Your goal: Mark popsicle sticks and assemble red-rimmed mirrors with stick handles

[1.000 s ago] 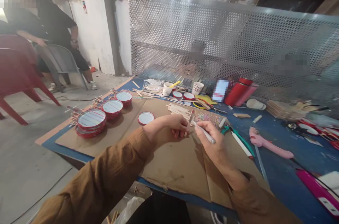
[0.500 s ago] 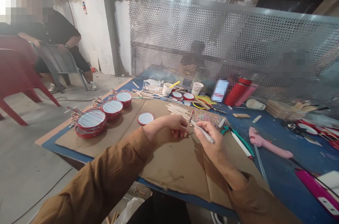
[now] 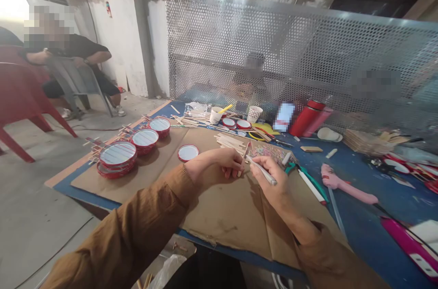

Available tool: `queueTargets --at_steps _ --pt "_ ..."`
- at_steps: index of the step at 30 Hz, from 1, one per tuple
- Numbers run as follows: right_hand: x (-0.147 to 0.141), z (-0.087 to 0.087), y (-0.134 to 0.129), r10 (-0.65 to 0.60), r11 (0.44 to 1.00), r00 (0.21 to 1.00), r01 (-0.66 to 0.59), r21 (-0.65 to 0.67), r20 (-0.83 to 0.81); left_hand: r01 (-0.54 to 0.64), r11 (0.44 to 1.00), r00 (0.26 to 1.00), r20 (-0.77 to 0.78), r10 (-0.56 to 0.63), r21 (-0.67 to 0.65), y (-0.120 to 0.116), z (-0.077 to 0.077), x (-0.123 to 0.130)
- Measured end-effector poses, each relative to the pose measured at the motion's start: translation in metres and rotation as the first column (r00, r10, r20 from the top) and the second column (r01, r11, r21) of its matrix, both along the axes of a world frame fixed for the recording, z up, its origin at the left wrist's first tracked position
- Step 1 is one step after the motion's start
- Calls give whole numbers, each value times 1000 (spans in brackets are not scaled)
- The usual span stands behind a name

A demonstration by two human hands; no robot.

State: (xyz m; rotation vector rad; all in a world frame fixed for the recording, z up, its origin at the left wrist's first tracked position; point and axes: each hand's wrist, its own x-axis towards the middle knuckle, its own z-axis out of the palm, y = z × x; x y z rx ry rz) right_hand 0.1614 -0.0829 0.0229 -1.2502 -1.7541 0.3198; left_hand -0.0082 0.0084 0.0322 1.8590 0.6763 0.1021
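Note:
My left hand (image 3: 232,162) is closed around a flat wooden craft stick (image 3: 245,154), which stands up out of the fingers. My right hand (image 3: 273,179) grips a white marker pen (image 3: 263,171) between thumb and fingers. The marker's tip points at the stick and seems to touch it; the exact contact is too small to tell. Under both hands lies a brown cardboard sheet (image 3: 222,216). Beyond them is a pile of pale craft sticks (image 3: 230,142), with small coloured pieces (image 3: 268,150) beside it. A round red-rimmed lid (image 3: 188,152) lies left of my left hand.
Several red-rimmed round drums with sticks (image 3: 118,154) stand at the left. On the right are a pink glue gun (image 3: 345,185), green-handled pliers (image 3: 318,184), a magenta power strip (image 3: 407,245) and a red bottle (image 3: 307,118). A perforated metal panel (image 3: 290,43) rises behind. One person (image 3: 85,47) is at the grey chair.
The person at the left has lowered behind the grey chair. My hands, the stick and the marker have hardly moved.

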Motion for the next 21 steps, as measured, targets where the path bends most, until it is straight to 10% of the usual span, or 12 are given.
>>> queueTargets --at_steps 21 --pt "0 1 -1 -9 1000 1000 8 -12 -16 3 1000 1000 -19 -3 6 -2 4 0"
